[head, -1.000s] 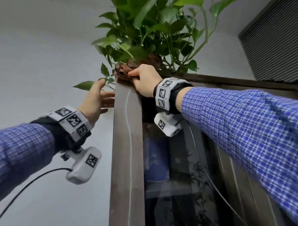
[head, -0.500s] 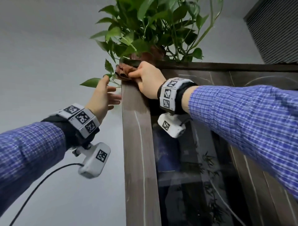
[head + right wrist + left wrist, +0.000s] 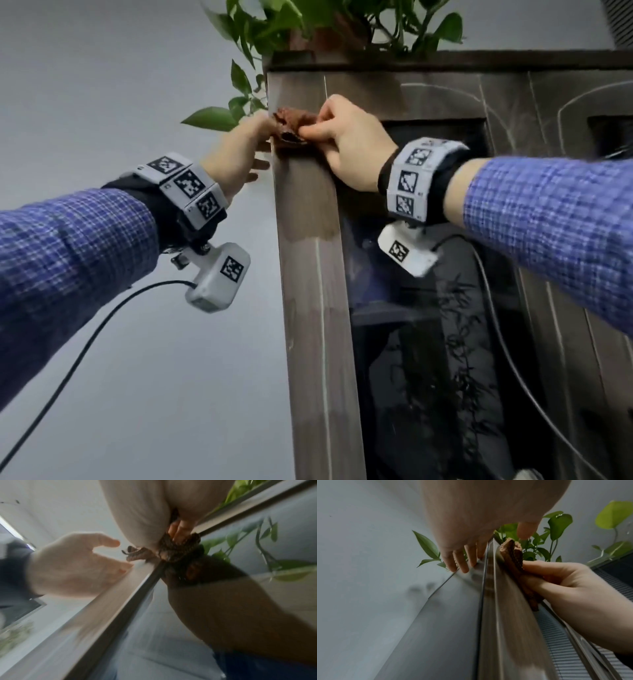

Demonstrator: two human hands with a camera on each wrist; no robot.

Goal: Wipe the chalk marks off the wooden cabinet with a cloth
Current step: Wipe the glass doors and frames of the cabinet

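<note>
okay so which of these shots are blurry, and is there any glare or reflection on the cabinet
Head view: mostly sharp, slight smear on the right hand and cloth; the glass door reflects leaves. Left wrist view: the cabinet edge streaks with motion blur and sheen. Right wrist view: blurriest, soft throughout; the glass mirrors the plant and arm.

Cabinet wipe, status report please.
Right hand grips cloth on cabinet post. Left hand open, touching cabinet side. Chalk line remains below. Nothing blocking.
</note>
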